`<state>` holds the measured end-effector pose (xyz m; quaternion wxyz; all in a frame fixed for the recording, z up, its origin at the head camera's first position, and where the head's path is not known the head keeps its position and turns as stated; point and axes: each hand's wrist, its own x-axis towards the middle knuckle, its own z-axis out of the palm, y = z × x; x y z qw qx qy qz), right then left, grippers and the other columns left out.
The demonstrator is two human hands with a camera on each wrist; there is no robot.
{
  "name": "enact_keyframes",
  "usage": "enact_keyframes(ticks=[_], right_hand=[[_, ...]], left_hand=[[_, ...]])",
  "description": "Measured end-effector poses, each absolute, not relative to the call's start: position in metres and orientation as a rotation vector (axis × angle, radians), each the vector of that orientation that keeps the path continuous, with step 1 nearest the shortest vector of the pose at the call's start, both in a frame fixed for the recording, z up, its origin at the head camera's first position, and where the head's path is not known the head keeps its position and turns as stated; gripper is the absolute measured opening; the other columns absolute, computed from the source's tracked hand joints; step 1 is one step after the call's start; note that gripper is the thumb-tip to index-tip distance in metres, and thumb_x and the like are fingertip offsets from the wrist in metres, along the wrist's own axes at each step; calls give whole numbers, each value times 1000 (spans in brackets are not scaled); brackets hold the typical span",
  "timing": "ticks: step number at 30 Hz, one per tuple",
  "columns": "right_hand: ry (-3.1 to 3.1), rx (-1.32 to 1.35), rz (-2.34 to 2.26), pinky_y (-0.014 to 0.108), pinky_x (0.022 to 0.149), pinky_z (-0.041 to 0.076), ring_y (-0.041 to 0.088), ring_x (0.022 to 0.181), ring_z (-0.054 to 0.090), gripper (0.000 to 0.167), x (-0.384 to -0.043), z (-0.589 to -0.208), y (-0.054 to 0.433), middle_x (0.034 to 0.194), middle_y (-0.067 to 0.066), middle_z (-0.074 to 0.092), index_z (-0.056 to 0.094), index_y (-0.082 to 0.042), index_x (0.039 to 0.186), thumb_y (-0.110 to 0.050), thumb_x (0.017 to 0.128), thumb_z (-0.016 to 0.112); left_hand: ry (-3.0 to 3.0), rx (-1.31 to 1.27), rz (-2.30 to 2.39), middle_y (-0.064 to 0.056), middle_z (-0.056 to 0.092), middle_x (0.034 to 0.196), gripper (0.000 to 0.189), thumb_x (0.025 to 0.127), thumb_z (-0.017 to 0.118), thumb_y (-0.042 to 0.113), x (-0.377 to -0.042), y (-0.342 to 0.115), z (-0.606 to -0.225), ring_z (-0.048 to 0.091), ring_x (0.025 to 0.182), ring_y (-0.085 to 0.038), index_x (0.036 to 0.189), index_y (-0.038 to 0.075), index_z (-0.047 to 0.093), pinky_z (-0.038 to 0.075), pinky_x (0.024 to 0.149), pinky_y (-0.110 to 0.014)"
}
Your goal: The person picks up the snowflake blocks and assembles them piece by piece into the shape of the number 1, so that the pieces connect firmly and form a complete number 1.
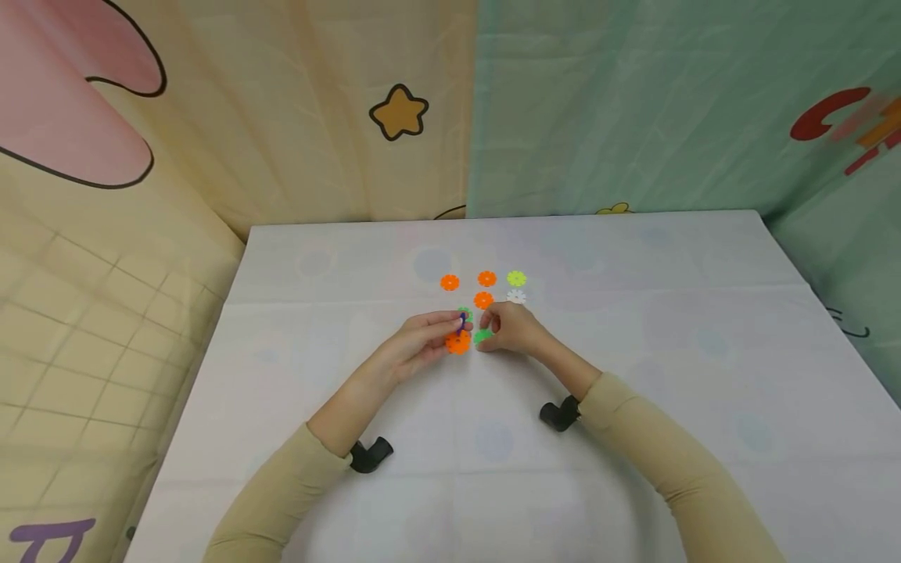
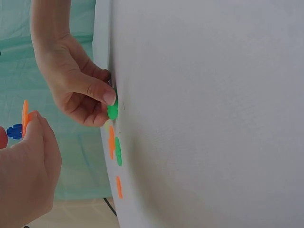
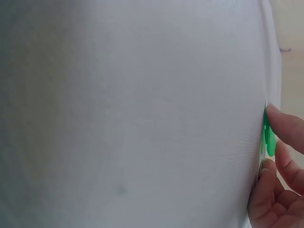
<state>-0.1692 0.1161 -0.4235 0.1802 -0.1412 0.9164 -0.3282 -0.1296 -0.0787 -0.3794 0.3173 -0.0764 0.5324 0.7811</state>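
Note:
My left hand (image 1: 417,344) holds an orange snowflake disc (image 1: 458,342) and a dark blue snowflake disc (image 2: 14,131) above the table. The two discs touch and stand at an angle to each other; how far they are slotted together cannot be told. Just to the right, my right hand (image 1: 515,327) pinches a green snowflake disc (image 3: 269,137) between thumb and fingers, low at the tabletop. Another green disc (image 2: 118,151) lies on the cloth beyond the left fingertips, partly hidden in the head view.
Farther back on the white-covered table (image 1: 633,469) lie three orange discs (image 1: 487,278), a yellow-green disc (image 1: 517,278) and a white disc (image 1: 517,296), the last partly behind the right hand. Black wrist-camera mounts (image 1: 559,414) hang under both forearms. Printed curtains (image 1: 338,117) stand behind the table.

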Motion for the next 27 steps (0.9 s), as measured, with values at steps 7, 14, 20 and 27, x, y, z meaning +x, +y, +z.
enact_keyframes(ticks=[7, 14, 20, 27], right_hand=[[2580, -402, -947, 27, 59, 39, 19, 67, 47, 31, -168, -422, 116, 74, 4, 51, 59, -6, 88, -16, 70, 82], [2479, -326, -1110, 25, 56, 42, 17, 62, 48, 27, -171, -426, 123, 70, 4, 51, 60, -5, 91, -13, 74, 79], [2324, -253, -1284, 25, 59, 48, 16, 57, 54, 25, -172, -427, 131, 64, 4, 54, 60, -2, 98, -8, 78, 74], [2216, -236, -1419, 28, 71, 53, 21, 68, 64, 27, -171, -417, 136, 72, 8, 59, 60, 3, 111, 0, 84, 65]], left_hand=[[1408, -163, 2062, -4, 63, 99, 41, 95, 48, 0, -130, -78, -382, 61, 89, -9, 134, -10, 40, 50, 81, -21], [1405, -151, 2062, -4, 63, 99, 41, 95, 49, 1, -129, -79, -383, 60, 90, -9, 134, -10, 40, 50, 80, -20], [1386, -152, 2057, -2, 64, 96, 42, 96, 47, 1, -130, -80, -383, 61, 86, -9, 135, -10, 38, 50, 76, -18], [1427, -155, 2037, -2, 64, 99, 42, 96, 50, 4, -130, -80, -386, 61, 86, -8, 135, -9, 40, 50, 74, -16]])
